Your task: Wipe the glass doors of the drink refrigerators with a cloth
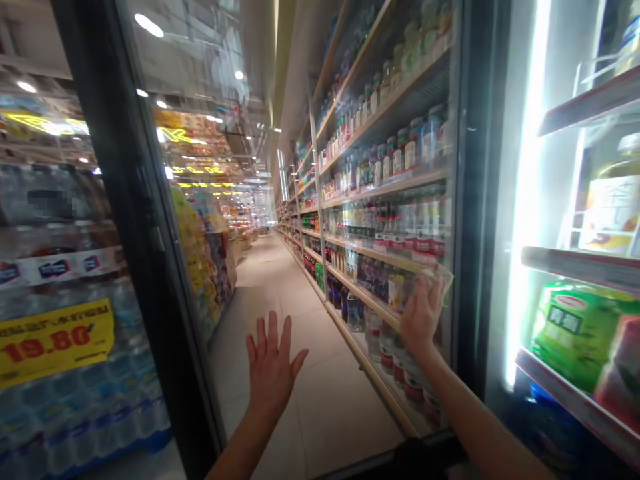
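At lower centre of the frame, the bare left hand [271, 377] spreads, holding nothing, at the black-framed clear glass door [145, 247], while at right the bare right hand [420, 319] grasps a thin whitish cloth [447, 281].

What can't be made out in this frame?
In the head view:
Pale cloth: partly hidden behind the right hand.
Left hand: its back hides the palm.
Yellow price sign: cut by left edge, small print blurred.
Red pack: cut by right edge.
Distant bottles: labels too small.
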{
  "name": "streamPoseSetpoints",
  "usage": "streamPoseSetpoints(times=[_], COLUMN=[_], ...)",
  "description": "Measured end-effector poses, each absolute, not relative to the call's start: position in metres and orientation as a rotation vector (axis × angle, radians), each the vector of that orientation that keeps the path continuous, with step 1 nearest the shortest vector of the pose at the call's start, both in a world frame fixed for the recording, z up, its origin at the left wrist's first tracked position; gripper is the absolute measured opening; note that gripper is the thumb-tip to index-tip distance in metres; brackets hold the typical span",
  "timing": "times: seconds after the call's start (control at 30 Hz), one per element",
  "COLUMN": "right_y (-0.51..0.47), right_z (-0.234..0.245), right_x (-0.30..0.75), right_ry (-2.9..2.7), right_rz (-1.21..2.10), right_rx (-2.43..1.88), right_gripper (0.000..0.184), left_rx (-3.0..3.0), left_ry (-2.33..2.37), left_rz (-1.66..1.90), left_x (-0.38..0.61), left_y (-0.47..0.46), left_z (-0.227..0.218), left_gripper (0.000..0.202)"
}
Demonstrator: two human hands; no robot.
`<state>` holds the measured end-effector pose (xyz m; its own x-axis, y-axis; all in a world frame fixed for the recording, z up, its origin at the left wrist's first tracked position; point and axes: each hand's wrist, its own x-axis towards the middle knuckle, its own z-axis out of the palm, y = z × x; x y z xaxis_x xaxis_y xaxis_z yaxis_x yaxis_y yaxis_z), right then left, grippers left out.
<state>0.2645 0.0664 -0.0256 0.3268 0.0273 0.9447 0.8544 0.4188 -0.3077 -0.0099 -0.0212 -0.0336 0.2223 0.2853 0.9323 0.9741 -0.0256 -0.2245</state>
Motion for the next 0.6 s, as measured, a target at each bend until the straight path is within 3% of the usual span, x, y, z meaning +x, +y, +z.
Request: streamPoseSetpoints(times=[0.17, 0.4, 0.6], right_y=[0.045, 0.054, 0.03], right_z=[-0.05, -0.054, -0.082], right_x=[0.21, 0.249, 0.198], right_ry=[-1.653, -1.219, -1.789], right_rz=[-0.882, -0.729, -0.874], right_rx=[-0.719, -0.996, -0.687], right_gripper=[0.056, 0.058, 0.055], left_rx=[-1.512, -1.49, -1.511], left_ry=[-1.215, -1.264, -1.251], left_rz=[-0.836, -0.831, -0.791], left_x=[-0.012, -0.004, -0.007], left_y=[-0.022, -0.024, -0.027], left_z=[-0.035, -0.046, -0.051], left_gripper=[0.066, 0.056, 0.055])
